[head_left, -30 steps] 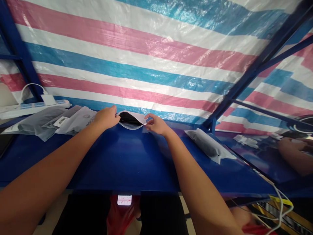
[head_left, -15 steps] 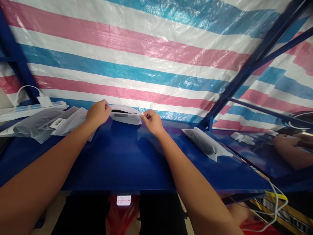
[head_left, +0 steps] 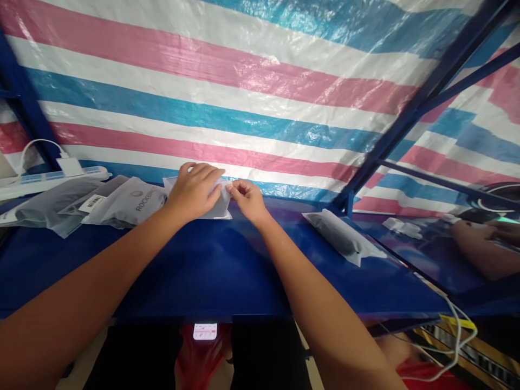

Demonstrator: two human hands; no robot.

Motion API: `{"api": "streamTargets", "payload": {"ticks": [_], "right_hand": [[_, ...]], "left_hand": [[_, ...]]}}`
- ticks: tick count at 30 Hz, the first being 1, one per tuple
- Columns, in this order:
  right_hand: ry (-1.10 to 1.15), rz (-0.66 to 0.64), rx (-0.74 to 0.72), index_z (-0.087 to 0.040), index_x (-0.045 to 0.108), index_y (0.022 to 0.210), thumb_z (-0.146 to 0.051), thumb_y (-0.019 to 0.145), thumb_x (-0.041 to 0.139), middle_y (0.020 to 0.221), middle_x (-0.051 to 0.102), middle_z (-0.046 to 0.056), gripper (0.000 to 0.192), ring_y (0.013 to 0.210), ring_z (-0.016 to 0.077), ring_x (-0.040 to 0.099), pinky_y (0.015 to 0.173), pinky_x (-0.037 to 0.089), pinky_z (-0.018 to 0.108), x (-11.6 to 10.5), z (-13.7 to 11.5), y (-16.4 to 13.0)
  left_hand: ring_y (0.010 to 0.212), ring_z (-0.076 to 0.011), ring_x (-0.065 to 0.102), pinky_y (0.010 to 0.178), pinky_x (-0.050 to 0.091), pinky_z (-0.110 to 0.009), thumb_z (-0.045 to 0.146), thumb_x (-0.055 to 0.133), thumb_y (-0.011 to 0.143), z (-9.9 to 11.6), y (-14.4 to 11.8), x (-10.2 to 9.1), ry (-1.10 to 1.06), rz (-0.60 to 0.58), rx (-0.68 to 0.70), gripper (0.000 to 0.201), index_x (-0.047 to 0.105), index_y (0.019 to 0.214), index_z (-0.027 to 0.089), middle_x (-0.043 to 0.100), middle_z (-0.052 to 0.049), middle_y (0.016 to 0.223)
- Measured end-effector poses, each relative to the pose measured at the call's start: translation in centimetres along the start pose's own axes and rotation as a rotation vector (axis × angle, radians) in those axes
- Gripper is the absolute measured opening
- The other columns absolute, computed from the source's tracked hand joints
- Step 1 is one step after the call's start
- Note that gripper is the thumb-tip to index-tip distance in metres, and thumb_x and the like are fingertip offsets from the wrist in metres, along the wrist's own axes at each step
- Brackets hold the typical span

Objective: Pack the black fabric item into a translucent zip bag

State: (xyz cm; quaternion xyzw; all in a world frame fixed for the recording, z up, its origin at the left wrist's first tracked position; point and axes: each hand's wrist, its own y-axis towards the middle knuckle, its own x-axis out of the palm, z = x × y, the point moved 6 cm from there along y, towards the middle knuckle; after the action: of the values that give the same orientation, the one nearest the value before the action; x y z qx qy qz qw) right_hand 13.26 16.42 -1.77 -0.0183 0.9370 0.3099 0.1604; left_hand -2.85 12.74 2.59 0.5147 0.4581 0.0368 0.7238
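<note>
A frosted plastic pouch (head_left: 222,207) with something grey inside lies at the back of the blue table, partly hidden by my hands. The thumb and fingers of my right hand (head_left: 247,201) pinch its upper right edge. My left hand (head_left: 195,190) reaches over the pouch from the left, fingers stretched out and thumb apart; whether the fingertips press on it I cannot tell. Just left of that hand is another filled pouch (head_left: 130,203) with dark lettering, beside a pouch bearing a white barcode label (head_left: 91,203).
At the far left, a white power strip (head_left: 87,174) holds a charger. One more filled pouch (head_left: 344,237) lies to the right. Blue frame bars (head_left: 382,146) and a striped sheet (head_left: 227,108) rise behind. A lit phone (head_left: 205,331) sits below the table edge. Another person's arm (head_left: 479,249) is at right.
My left hand has moved right, from the pouch's left end to above it, and its fingers have spread. The pouch's opening no longer shows. My right hand keeps its pinch.
</note>
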Motion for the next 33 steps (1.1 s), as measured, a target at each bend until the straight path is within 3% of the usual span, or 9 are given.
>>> {"api": "streamTargets", "payload": {"ticks": [4,10,14,19,27,33], "right_hand": [[-0.095,-0.073,-0.049,-0.023,0.061,0.086,-0.045,0.093,0.054,0.081,0.06,-0.001,0.025,0.077,0.0144,0.055,0.07,0.046,0.024,1.0,-1.3,-0.3],[-0.033,-0.119,-0.104,-0.023,0.058,0.081,-0.046,0.095,0.055,0.08,0.058,-0.002,0.028,0.076,0.0133,0.053,0.073,0.046,0.025,1.5,-2.0,-0.3],[-0.05,-0.105,-0.051,-0.023,0.055,0.081,-0.048,0.092,0.056,0.08,0.057,-0.002,0.027,0.076,0.0142,0.053,0.073,0.046,0.026,0.9,-1.6,0.0],[0.078,-0.029,-0.039,-0.023,0.054,0.077,-0.054,0.086,0.064,0.072,0.053,-0.003,0.034,0.07,0.0138,0.051,0.071,0.046,0.028,-0.9,-0.9,0.5],[0.198,0.169,0.08,-0.024,0.052,0.075,-0.056,0.078,0.072,0.077,0.054,-0.006,0.038,0.076,0.0121,0.056,0.078,0.051,0.028,-6.4,2.6,1.0],[0.205,0.193,0.115,-0.024,0.048,0.076,-0.056,0.079,0.068,0.077,0.053,-0.006,0.039,0.075,0.0113,0.055,0.076,0.052,0.026,-6.9,3.4,0.8]], "left_hand": [[0.114,-0.0304,0.056,0.109,0.025,-0.051,0.019,0.045,0.094,1.7,-0.1,0.6,0.022,-0.063,-0.026,0.031,0.068,0.114,0.025,0.069,-0.009,0.118],[0.109,-0.0292,0.056,0.108,0.024,-0.051,0.02,0.041,0.097,0.7,0.0,0.3,0.04,-0.058,0.0,0.027,0.068,0.101,0.024,0.07,-0.008,0.107],[0.103,-0.0283,0.057,0.106,0.024,-0.052,0.018,0.041,0.097,0.2,0.1,0.2,0.073,-0.019,0.024,0.026,0.067,0.097,0.022,0.07,-0.008,0.1],[0.1,-0.0276,0.057,0.104,0.024,-0.053,0.017,0.041,0.096,-1.9,0.0,0.1,0.14,-0.005,-0.012,0.024,0.065,0.093,0.022,0.07,-0.007,0.097],[0.104,-0.0291,0.058,0.1,0.029,-0.051,0.022,0.043,0.097,-6.8,-0.3,-0.1,0.181,-0.048,-0.17,0.021,0.064,0.096,0.022,0.069,-0.009,0.102],[0.101,-0.0261,0.06,0.088,0.044,-0.039,0.027,0.043,0.098,-8.1,-0.6,0.8,0.038,-0.094,-0.21,0.021,0.063,0.1,0.021,0.067,-0.009,0.106]]}}
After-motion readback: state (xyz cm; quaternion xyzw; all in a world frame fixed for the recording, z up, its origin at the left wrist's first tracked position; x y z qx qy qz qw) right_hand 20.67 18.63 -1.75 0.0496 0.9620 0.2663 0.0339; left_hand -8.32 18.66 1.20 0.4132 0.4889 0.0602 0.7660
